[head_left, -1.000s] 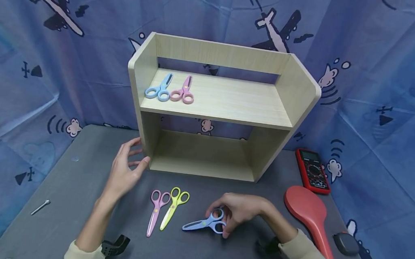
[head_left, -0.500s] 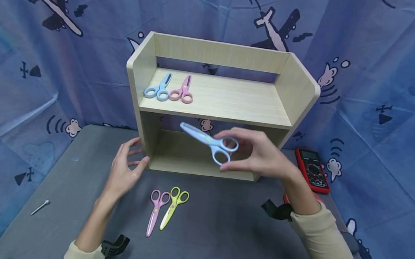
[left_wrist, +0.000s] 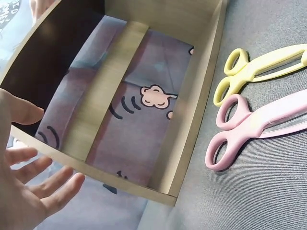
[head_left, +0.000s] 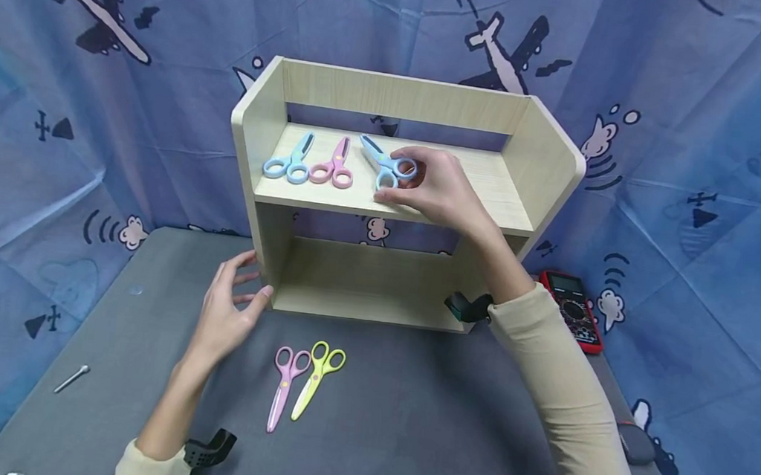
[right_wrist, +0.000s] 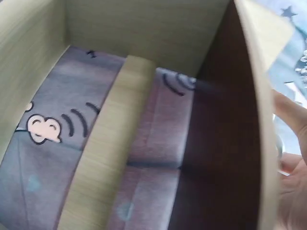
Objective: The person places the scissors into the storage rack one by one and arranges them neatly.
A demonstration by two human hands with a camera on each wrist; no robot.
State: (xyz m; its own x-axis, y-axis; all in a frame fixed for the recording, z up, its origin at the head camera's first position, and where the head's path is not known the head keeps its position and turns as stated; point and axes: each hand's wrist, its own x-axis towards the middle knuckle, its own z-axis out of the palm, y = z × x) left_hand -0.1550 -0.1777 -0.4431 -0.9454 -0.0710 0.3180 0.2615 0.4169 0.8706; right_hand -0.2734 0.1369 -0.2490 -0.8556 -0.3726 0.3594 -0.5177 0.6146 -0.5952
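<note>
My right hand pinches a pair of light-blue scissors by the handle loops, at the upper board of a pale wooden desktop shelf. Left of it on that board lie another pair of blue scissors and a pair of pink scissors, blades pointing back. At the shelf's lower left side is my left hand, its fingers loosely extended, thumb near the front edge. In the right wrist view the shelf board hides most of the right hand and the held scissors.
Pink-purple scissors and yellow scissors lie on the grey table in front of the shelf. A bolt is at the left. A red multimeter and a dark rounded object are at the right, partly behind the sleeve.
My right hand has lifted the blue scissors from the table, up past the lower compartment, to the upper board beside the pink pair. The left hand has stayed at the shelf's side.
</note>
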